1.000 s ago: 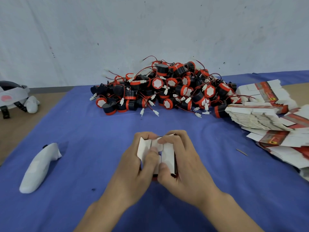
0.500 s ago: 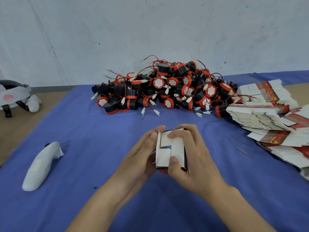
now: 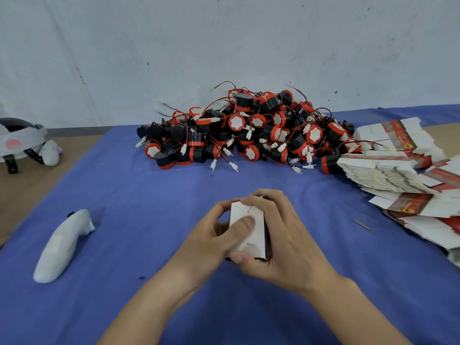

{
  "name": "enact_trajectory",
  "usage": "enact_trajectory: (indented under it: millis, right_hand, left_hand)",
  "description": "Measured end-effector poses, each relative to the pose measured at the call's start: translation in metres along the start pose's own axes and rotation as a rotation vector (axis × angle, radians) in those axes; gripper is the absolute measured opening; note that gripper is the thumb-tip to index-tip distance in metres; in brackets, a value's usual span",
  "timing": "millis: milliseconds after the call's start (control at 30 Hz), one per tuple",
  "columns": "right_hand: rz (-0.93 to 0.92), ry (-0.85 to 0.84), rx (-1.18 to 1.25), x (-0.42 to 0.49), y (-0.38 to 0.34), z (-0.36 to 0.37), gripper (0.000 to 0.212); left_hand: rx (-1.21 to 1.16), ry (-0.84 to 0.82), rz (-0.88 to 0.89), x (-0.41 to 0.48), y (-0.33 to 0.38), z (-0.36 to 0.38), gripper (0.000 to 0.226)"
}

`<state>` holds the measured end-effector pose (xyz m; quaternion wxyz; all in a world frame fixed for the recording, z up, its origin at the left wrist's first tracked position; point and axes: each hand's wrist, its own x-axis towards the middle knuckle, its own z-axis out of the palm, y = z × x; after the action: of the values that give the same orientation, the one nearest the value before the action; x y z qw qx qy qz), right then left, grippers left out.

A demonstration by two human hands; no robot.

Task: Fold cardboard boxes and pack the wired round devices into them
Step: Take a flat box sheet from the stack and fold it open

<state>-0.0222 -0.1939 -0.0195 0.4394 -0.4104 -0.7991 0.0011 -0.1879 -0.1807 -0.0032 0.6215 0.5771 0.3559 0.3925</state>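
A small white cardboard box (image 3: pixel 251 212) with its end flaps folded shut sits between both hands above the blue cloth. My left hand (image 3: pixel 214 237) grips its left side, thumb pressed flat on the white flaps. My right hand (image 3: pixel 281 245) wraps round its right side and top, fingers curled over the far edge. A big heap of black-and-red wired round devices (image 3: pixel 249 135) lies at the back of the cloth. Flat unfolded red-and-white boxes (image 3: pixel 388 170) are stacked at the right.
A white handheld controller (image 3: pixel 62 245) lies on the blue cloth (image 3: pixel 149 207) at the left. A white headset (image 3: pixel 22 140) rests on the brown table at far left. A small sliver (image 3: pixel 361 224) lies near the flat boxes. A pale wall stands behind.
The open end flaps have been folded down flat. My left thumb moved onto the closed end, and both hands turned the box slightly and drew closer round it.
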Motion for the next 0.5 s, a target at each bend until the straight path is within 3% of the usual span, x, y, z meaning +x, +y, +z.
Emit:
enact_trajectory:
  millis: [500]
  right_hand:
    - [-0.008,-0.031,-0.055,-0.0022,0.0018,0.0047,0.073]
  left_hand:
    - [0.095,0.004,0.048,-0.0023,-0.0028,0.0004,0.023]
